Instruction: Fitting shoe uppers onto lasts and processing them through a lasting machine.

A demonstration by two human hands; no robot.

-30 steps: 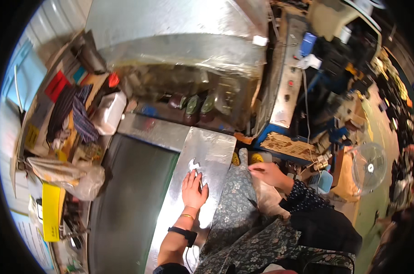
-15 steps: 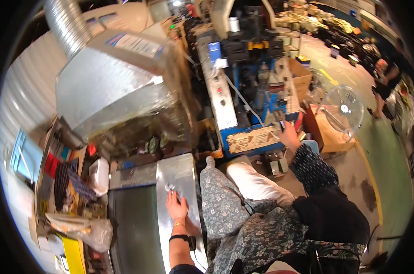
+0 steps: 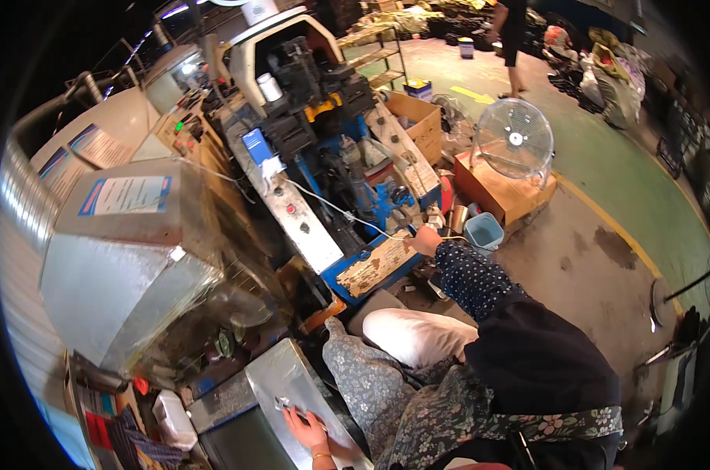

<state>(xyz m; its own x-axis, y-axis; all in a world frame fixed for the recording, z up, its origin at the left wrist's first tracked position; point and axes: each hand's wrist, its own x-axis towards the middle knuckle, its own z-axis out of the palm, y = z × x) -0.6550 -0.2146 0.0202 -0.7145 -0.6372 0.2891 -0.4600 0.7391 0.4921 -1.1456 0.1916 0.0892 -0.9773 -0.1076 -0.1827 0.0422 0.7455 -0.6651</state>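
My left hand [image 3: 306,429] rests on a shiny metal plate [image 3: 288,376] at the lower left, fingers spread. A small, crumpled-looking light object [image 3: 281,403] lies at its fingertips. My right arm reaches forward to the near right corner of a blue machine [image 3: 355,290]. There my right hand [image 3: 427,241] is closed, and a short dark piece sticks out beyond its fingers; its kind is too small to tell. Beside that hand is the machine's worn wooden-looking front board [image 3: 374,265]. A pale cord [image 3: 347,214] runs down across the machine towards this hand.
A round fan [image 3: 515,138] stands on a brown box [image 3: 496,188] at the right, with a light-blue bucket [image 3: 484,232] nearby. A metal hood [image 3: 120,251] fills the left. Farther back, a person [image 3: 513,47] is on the green floor.
The view has swung to the right, so the machine and hood appear shifted left and tilted. My left hand remains on the metal plate and my right hand at the machine's corner.
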